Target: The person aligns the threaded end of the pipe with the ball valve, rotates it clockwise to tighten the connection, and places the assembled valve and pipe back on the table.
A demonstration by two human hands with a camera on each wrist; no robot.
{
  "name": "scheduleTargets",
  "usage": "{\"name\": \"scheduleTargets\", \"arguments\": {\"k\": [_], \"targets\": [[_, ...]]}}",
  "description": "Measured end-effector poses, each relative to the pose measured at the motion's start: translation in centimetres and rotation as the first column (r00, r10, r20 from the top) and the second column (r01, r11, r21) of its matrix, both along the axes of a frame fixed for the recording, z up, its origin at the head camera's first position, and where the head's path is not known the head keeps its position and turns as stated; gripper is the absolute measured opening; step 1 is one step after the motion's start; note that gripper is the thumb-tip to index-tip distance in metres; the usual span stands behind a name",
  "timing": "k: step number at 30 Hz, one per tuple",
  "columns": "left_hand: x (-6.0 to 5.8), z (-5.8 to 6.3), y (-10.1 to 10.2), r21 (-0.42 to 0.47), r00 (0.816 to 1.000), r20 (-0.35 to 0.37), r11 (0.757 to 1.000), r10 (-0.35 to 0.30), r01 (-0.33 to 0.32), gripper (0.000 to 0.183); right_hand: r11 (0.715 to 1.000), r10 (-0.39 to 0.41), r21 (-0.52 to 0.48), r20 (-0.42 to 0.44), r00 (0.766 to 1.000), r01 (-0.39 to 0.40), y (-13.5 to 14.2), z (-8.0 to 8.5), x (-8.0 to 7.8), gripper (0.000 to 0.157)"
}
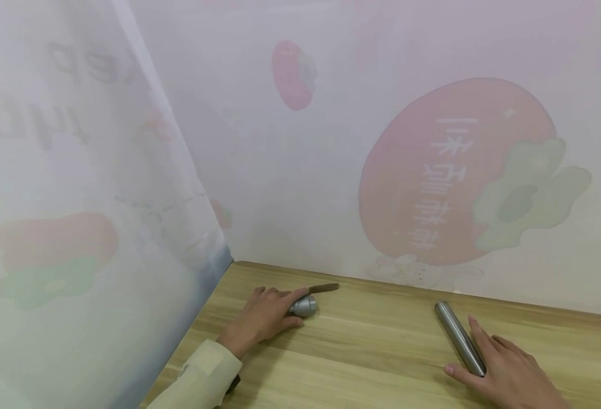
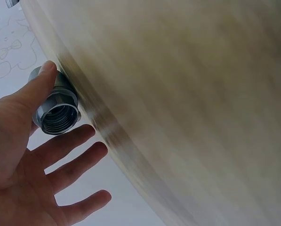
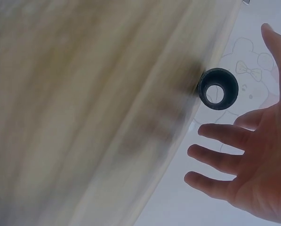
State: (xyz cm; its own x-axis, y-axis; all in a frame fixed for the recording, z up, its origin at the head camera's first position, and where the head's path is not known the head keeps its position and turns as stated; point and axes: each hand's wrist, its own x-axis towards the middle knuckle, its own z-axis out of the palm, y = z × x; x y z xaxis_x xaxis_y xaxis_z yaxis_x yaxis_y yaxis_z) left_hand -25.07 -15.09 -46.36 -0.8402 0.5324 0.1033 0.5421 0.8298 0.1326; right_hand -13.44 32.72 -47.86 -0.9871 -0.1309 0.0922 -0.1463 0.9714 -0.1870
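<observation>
Toward the table's back left lies a grey metal valve (image 1: 307,307) with a threaded open end (image 2: 59,117) and a flat brown lever (image 1: 325,288). My left hand (image 1: 262,318) is around its near side, thumb and index finger on either side and the other fingers spread; part of the valve is hidden. On the right, a smooth steel pipe (image 1: 458,335) lies at a slant, its hollow end (image 3: 230,88) showing in the right wrist view. My right hand (image 1: 512,369) is beside the pipe's near end, fingers extended and thumb out. Whether it touches the pipe I cannot tell.
The wood-grain table (image 1: 372,346) ends at a pale printed curtain (image 1: 290,187) along the back. Another curtain (image 1: 75,170) hangs along the left edge, meeting it in a corner. Between the valve and the pipe is a stretch of tabletop.
</observation>
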Motion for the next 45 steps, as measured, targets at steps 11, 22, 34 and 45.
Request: {"name": "scheduleTargets", "arguments": {"k": [11, 22, 34, 45], "targets": [[0.2, 0.0, 0.3, -0.023, 0.999, -0.037, 1.0, 0.005, -0.006, 0.067, 1.0, -0.011, 0.0, 0.027, 1.0, 0.011, -0.3, 0.5, -0.2, 0.113], [0.3, 0.2, 0.6, -0.047, 0.998, -0.062, 0.998, 0.034, -0.037, 0.065, 0.999, -0.031, 0.015, 0.02, 0.999, 0.03, -0.3, 0.0, -0.6, 0.116], [0.5, 0.0, 0.9, -0.033, 0.995, -0.095, 0.999, 0.038, -0.041, 0.062, 1.0, -0.024, -0.009, -0.013, 1.0, 0.024, -0.8, 0.0, -0.7, 0.113], [0.6, -0.1, 1.0, -0.04, 0.994, -0.104, 0.998, 0.036, -0.04, 0.06, 1.0, -0.022, -0.015, 0.036, 0.999, 0.022, -1.0, 0.0, -1.2, 0.108]]}}
